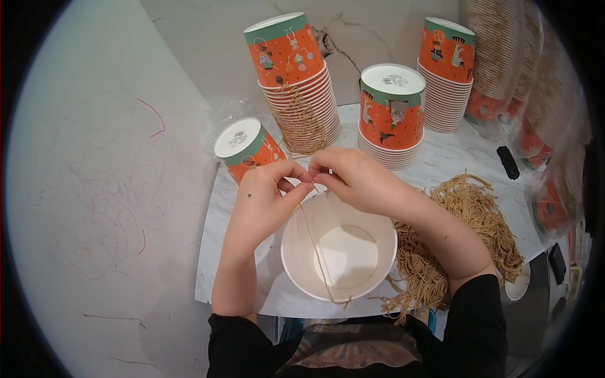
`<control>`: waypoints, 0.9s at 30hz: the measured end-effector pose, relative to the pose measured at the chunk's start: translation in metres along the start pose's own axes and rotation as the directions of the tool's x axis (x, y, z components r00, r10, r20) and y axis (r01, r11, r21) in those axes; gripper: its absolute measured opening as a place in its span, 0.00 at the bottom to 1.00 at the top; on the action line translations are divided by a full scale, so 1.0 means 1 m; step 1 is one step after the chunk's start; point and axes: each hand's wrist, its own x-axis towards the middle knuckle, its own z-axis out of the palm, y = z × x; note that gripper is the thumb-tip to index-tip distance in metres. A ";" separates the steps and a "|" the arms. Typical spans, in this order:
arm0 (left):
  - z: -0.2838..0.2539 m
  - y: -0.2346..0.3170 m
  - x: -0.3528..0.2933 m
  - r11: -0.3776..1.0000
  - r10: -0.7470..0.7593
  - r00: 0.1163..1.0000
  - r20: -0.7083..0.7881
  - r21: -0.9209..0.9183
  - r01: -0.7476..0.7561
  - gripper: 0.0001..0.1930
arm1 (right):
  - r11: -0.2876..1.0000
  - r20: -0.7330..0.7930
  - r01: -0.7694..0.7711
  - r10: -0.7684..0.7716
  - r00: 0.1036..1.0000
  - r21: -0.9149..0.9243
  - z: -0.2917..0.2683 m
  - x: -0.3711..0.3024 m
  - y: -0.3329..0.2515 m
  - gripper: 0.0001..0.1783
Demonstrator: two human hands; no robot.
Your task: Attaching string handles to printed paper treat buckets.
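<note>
Tan strings (476, 205), white-lined tub (353, 255), orange-and-green figure-printed cups (392, 123).

We see a black top (353, 332) with a brownish, fan-like print (353, 356) across the front. Its plain left sleeve (236, 346) and right sleeve (478, 315) end near the elbows, baring both forearms (236, 280); one small round spot (249, 195) marks the left hand (268, 189).

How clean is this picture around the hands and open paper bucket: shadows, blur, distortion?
Head view throughout: black rim cuts the corners, marble-look table edge looks bowed; soft shadow on the floor inside the open paper bucket; left hand and right hand fairly sharp; tan cord hard to trace where they pinch it.
</note>
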 end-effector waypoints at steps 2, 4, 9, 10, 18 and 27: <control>-0.001 -0.002 0.001 0.996 -0.056 0.998 0.006 -0.062 0.056 0.05 | 1.000 -0.037 0.017 -0.017 0.999 -0.016 0.001 0.002 0.000 0.06; -0.002 -0.005 0.003 0.986 -0.110 0.994 0.016 -0.126 0.111 0.06 | 1.000 -0.032 0.004 -0.004 0.999 0.008 0.001 0.002 -0.002 0.06; -0.003 -0.008 0.006 0.960 -0.152 0.988 0.029 -0.232 0.154 0.05 | 0.996 -0.026 -0.022 0.024 0.999 0.092 0.001 0.003 0.001 0.07; -0.003 -0.009 0.006 0.960 -0.152 0.988 0.028 -0.232 0.154 0.05 | 0.995 0.004 -0.035 0.034 0.999 0.096 0.000 0.003 0.001 0.08; -0.001 -0.013 0.007 0.978 -0.180 0.979 0.093 -0.090 0.188 0.11 | 0.992 -0.009 -0.066 0.068 0.998 0.103 -0.003 0.001 -0.001 0.12; -0.001 -0.020 0.017 0.914 -0.175 0.966 0.188 -0.333 0.230 0.07 | 0.981 -0.050 0.012 -0.002 0.999 0.196 -0.003 0.003 -0.004 0.07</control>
